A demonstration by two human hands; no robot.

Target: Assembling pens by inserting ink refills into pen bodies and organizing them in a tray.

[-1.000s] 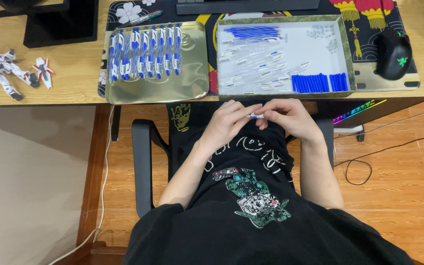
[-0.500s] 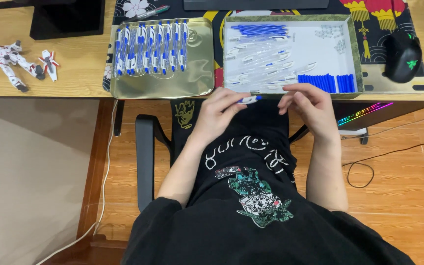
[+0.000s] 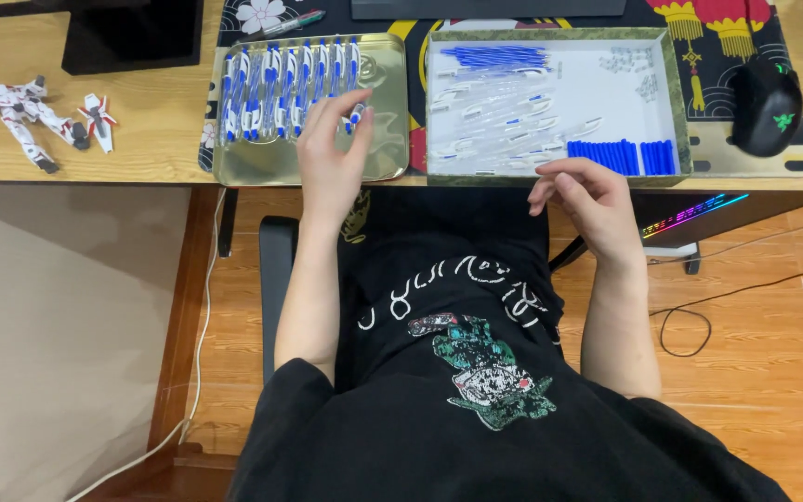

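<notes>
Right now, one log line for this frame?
left hand: setting blue-and-white pen in gold tray | right hand: empty, fingers curled, by white tray edge | finished pens rowed in gold tray

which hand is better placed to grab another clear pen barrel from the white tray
Right, most likely. The right hand hovers empty at the near edge of the white tray, close to the clear barrels. The left hand is over the gold tray, holding a blue-and-white pen.
</notes>
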